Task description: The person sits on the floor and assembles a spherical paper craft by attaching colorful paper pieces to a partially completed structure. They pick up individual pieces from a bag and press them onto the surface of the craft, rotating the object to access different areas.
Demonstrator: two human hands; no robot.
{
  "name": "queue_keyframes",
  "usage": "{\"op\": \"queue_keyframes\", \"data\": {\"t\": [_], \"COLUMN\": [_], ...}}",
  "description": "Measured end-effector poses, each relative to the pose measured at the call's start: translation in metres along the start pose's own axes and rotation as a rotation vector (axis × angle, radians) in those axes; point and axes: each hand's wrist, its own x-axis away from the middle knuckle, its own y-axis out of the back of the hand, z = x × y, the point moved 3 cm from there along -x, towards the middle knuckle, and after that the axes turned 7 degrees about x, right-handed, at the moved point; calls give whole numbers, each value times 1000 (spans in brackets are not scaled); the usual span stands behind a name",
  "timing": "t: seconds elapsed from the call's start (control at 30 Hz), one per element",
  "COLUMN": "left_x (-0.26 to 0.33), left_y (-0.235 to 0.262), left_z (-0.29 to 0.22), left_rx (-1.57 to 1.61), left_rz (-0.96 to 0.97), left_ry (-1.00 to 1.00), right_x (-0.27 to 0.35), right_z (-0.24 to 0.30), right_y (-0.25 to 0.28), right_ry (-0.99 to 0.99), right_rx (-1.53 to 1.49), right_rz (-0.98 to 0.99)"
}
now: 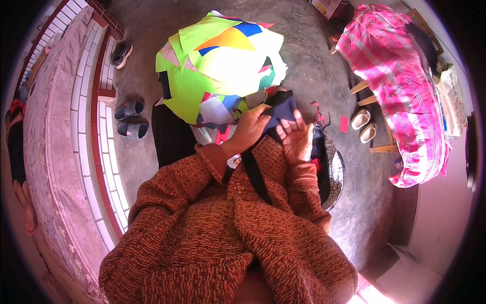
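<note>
Above my lap, my left hand [251, 126] pinches a piece of dark navy cloth [281, 108] between thumb and fingers. On its right, my right hand [296, 141] is turned palm up with its fingers apart. Its fingertips reach the cloth's lower edge; whether they touch it I cannot tell. Just beyond both hands rises a large heap of cloth scraps [185, 91], mostly bright yellow-green, with orange, blue, grey and red pieces among them. A black strip [256, 175] hangs down over my brown knitted jacket [202, 213].
Beside my right forearm stands a bag with a checked rim [335, 175]. A pink plaid cloth [390, 66] covers wooden-legged furniture at the right, with pale shoes [361, 119] near it. Grey slippers [132, 130] lie left, by a white-tiled ledge [83, 126].
</note>
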Motion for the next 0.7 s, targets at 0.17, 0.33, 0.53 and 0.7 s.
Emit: {"op": "queue_keyframes", "data": {"t": [0.17, 0.33, 0.53, 0.7], "left_x": [-16, -38, -70, -107], "left_y": [13, 22, 66, 145], "left_z": [-20, -86, -164, -186], "left_rx": [219, 246, 607, 772], "left_rz": [-33, 51, 20, -301], "left_ry": [-80, -78, -40, -109], "right_x": [-2, -2, -2, -1], "right_z": [-1, -2, -2, -1], "right_y": [2, -2, 13, 10], "right_ry": [-8, 16, 5, 13], "right_rx": [-29, 23, 25, 40], "right_rz": [-66, -68, -14, -22]}}
